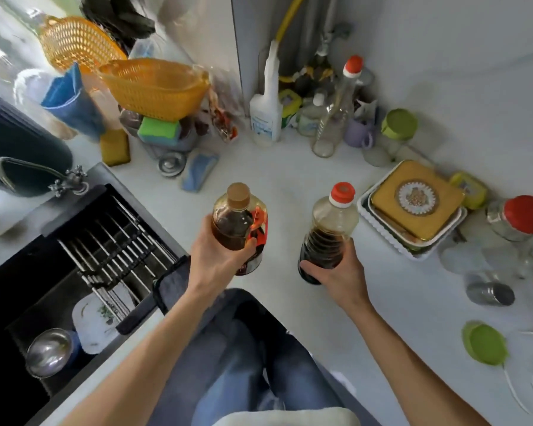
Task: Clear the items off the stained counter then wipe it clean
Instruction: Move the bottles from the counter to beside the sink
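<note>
Desk (290, 167): white surface, carrying bottles, jars and containers along the walls.
Left grip (219, 256): fingers curled round a cork-topped bottle (240, 222) of brown liquid, held over the desk beside the sink (83, 256).
Right grip (339, 275): fingers curled round the lower part of a red-capped bottle (330, 229) of dark liquid.
Right side: gold tin (416, 199) resting in a white tray (382, 238).
Far corner: clear bottle (336, 118), white spray bottle (266, 109), orange basket (154, 87).
</note>
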